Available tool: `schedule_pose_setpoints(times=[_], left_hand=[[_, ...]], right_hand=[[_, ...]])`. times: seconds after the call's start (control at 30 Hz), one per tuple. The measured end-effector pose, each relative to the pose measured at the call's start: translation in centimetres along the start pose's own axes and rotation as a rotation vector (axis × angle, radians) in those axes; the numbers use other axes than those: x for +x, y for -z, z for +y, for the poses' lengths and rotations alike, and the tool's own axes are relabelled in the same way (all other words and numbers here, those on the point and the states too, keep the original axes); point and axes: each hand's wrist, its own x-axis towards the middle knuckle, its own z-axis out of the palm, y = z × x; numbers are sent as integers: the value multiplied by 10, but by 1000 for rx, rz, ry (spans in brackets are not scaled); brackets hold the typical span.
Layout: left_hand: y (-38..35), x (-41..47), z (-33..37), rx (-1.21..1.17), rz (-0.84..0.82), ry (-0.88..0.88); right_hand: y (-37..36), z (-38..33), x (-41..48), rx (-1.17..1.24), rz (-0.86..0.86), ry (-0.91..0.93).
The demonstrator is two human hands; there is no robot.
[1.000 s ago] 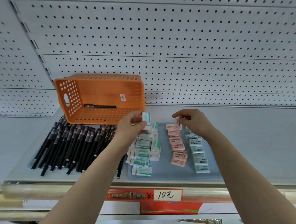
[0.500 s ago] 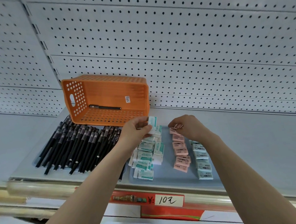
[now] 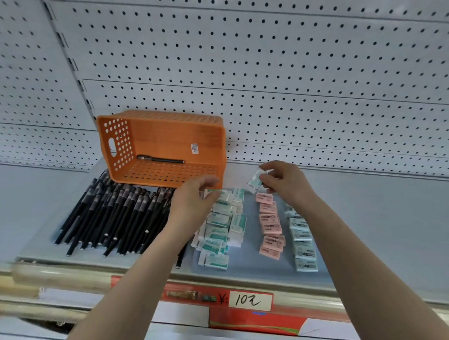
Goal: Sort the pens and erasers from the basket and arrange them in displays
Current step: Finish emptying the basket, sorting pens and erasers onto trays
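Observation:
The orange basket (image 3: 161,121) lies on its side at the back of the shelf, with one black pen (image 3: 160,159) inside. A row of black pens (image 3: 115,217) lies in front of it. My right hand (image 3: 285,184) pinches a green-and-white eraser (image 3: 255,181) just above the far end of the pink eraser column (image 3: 269,225). My left hand (image 3: 193,201) hovers with loosely curled fingers over the far end of the green-and-white eraser pile (image 3: 219,231); I see nothing held in it. A column of pale 4B erasers (image 3: 303,246) lies on the right.
The grey shelf (image 3: 381,225) extends bare to the right. A white pegboard wall (image 3: 291,72) rises behind it. A clear front rail carries a handwritten price tag (image 3: 249,299). One pen (image 3: 180,258) pokes out past the eraser pile's left side.
The green-and-white eraser has passed from my left hand to my right hand. My right hand has lifted off the pink erasers, and my left hand has dropped towards the pile.

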Motion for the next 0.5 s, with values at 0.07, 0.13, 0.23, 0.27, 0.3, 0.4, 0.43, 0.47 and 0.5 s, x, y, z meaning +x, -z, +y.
schedule_pose_setpoints(times=[0.07, 0.13, 0.23, 0.27, 0.3, 0.4, 0.43, 0.47, 0.5], left_hand=[[3, -6, -4, 172, -23, -59], [1, -11, -7, 281, -79, -82], [-6, -15, -12, 373, -129, -86], [-8, -17, -13, 400, -137, -91], [-9, -18, -14, 415, -144, -92], [-10, -21, -16, 398, -154, -76], [-10, -21, -17, 386, -157, -75], [-9, -22, -18, 380, -163, -79], [-7, -21, -18, 377, -170, -88]], right_hand=[[-1, 3, 2, -20, -27, -9], [-10, 2, 5, -41, -60, 7], [-28, 0, 11, -99, -111, 4], [-33, -1, 12, -140, -131, -1], [-38, 0, 14, -187, -147, -1], [-46, 2, 16, -293, -162, -5], [-47, 2, 17, -334, -161, -7], [-47, 1, 16, -385, -163, -5], [-47, 0, 16, -445, -159, 5]])
